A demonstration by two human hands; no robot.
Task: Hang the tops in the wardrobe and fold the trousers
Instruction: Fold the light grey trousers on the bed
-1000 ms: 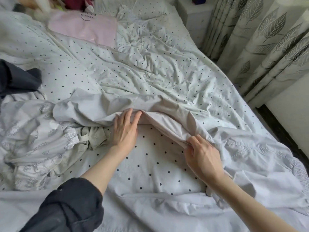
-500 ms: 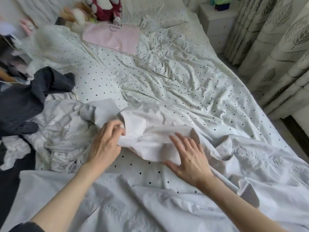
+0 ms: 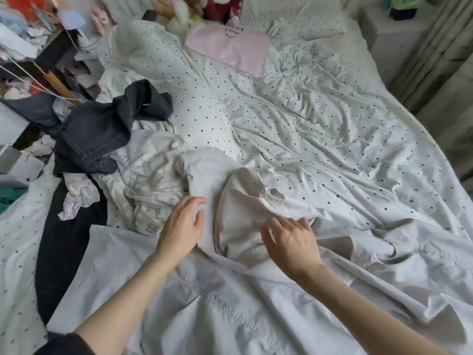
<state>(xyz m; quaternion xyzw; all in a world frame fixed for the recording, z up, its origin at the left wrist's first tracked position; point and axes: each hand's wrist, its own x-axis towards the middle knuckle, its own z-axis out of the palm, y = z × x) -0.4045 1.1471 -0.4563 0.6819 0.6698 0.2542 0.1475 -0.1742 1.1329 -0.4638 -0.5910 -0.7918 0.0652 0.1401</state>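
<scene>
Pale grey trousers (image 3: 225, 298) lie spread across the near part of the bed, one part folded back toward me into a rounded flap (image 3: 240, 201). My left hand (image 3: 184, 224) rests with loose fingers on the flap's left edge. My right hand (image 3: 291, 242) lies on the flap's lower right with fingers slightly bent, holding nothing. A white printed garment (image 3: 148, 180) is crumpled just left of my left hand. Dark navy trousers (image 3: 102, 131) lie bunched further left, and a black piece (image 3: 64, 247) runs down the bed's left side.
The bed (image 3: 320, 124) has a white dotted cover. A pink flat bag (image 3: 230, 49) and soft toys (image 3: 194, 8) lie at the head. A cluttered dark shelf (image 3: 38, 67) stands at the left. Curtains (image 3: 440, 60) and a white bedside cabinet (image 3: 394, 34) stand at the right.
My hands folded the trouser part over toward me; my right hand let go of the fabric and now lies on it. The view tilted up and left, showing more of the clothes pile.
</scene>
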